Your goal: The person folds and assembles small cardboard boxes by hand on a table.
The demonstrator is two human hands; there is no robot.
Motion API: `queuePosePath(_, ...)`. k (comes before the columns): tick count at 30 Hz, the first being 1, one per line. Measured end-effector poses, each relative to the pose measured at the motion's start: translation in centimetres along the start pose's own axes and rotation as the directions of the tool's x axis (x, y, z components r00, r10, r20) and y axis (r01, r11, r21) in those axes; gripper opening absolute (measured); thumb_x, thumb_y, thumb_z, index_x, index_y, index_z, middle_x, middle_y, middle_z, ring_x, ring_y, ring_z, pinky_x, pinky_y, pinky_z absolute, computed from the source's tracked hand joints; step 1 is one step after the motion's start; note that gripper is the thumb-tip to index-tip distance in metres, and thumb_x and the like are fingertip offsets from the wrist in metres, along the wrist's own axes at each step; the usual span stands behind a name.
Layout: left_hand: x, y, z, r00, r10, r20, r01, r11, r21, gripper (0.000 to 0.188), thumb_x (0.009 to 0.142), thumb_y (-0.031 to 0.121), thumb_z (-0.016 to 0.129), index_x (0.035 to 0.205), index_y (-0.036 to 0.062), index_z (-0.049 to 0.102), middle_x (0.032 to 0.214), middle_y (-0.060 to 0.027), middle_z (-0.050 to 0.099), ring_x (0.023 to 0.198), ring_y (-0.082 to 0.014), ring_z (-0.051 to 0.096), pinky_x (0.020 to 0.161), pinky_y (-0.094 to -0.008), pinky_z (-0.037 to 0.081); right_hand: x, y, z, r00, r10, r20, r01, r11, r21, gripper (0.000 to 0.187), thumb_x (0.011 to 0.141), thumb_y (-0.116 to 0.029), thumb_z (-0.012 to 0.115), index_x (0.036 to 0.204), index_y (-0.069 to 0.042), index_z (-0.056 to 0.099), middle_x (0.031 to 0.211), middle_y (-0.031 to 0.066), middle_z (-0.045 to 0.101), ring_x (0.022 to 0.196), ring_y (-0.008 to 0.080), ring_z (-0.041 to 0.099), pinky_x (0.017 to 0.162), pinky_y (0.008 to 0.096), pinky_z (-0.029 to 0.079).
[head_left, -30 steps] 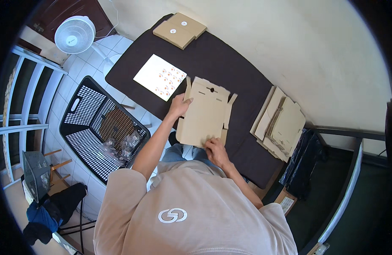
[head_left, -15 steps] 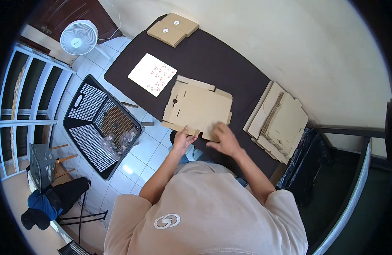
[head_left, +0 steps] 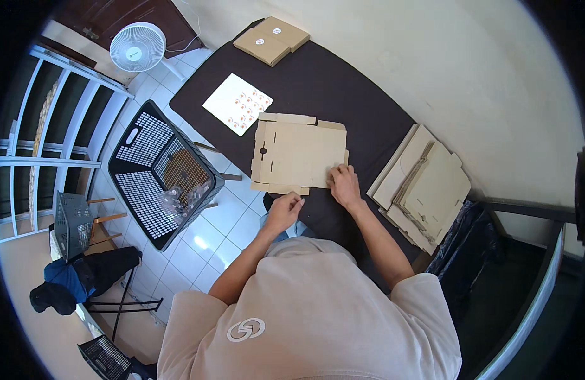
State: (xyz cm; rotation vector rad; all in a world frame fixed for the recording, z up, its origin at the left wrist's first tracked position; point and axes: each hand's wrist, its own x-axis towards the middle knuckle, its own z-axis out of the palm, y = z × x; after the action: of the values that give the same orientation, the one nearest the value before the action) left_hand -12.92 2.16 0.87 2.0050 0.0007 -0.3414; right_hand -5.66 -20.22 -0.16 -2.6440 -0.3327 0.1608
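1. Holding the thumb and fingertips of the left hand [head_left: 284, 214] narrowly together just beside the near flap of an opened-out brown cardboard blank [head_left: 300, 152]; not being able to tell of any grip on that flap.
2. Bending the fingers of the right hand [head_left: 344, 185] loosely at the blank's right side, close to its near right corner, touching the board with the fingertips; not being able to tell of any pinch by the thumb.
3. Having the blank lying at the near edge of a dark, cloth-covered tabletop [head_left: 362, 104], with narrow flaps along its sides and a dark hole toward its left.
4. Having a white sheet with orange prints [head_left: 232, 104] lying between the blank and the tabletop's left end.
5. Having folded cardboard boxes [head_left: 270, 45] with round white labels [head_left: 276, 30] resting at the far left corner.
6. Having a stack of flat cardboard pieces [head_left: 437, 190] lying toward the right end, by the far edge.
7. Having a black mesh basket [head_left: 143, 142] with clear plastic bags [head_left: 185, 196] standing off the near edge, to the left, above a tiled floor [head_left: 207, 237], and a white fan [head_left: 124, 50] standing beyond the left end.
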Motion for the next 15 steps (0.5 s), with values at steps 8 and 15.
queuePosePath(8, -0.3, 0.7, 0.1, 0.973, 0.204, -0.106, -0.102, 0.797, 0.596, 0.049, 0.073, -0.003, 0.064, 0.12, 0.01, 0.06, 0.135, -0.0152, 0.048, 0.127, -0.0353, 0.041, 0.097, -0.0484, 0.036, -0.4, -3.3, 1.9, 0.998, -0.055, 0.031, 0.052, 0.993, 0.104, 0.017, 0.075, -0.006, 0.063, 0.091, 0.001, 0.063, 0.098, 0.023, 0.064, 0.099, 0.0416, 0.062, 0.088, 0.05, 0.051)
queuePosePath(15, 1.1, -0.8, -0.8, 0.988, 0.153, -0.038, -0.088, 0.735, 0.672, 0.066, 0.064, -0.005, 0.064, 0.126, 0.0138, 0.056, 0.135, -0.0141, 0.047, 0.127, -0.0353, 0.042, 0.093, -0.0504, 0.036, 0.5, -5.6, 2.9, 0.98, -0.178, 0.087, 0.156, 0.965, 0.211, 0.016, 0.075, -0.007, 0.062, 0.088, 0.003, 0.064, 0.092, 0.0227, 0.064, 0.095, 0.0421, 0.062, 0.086, 0.0496, 0.052)
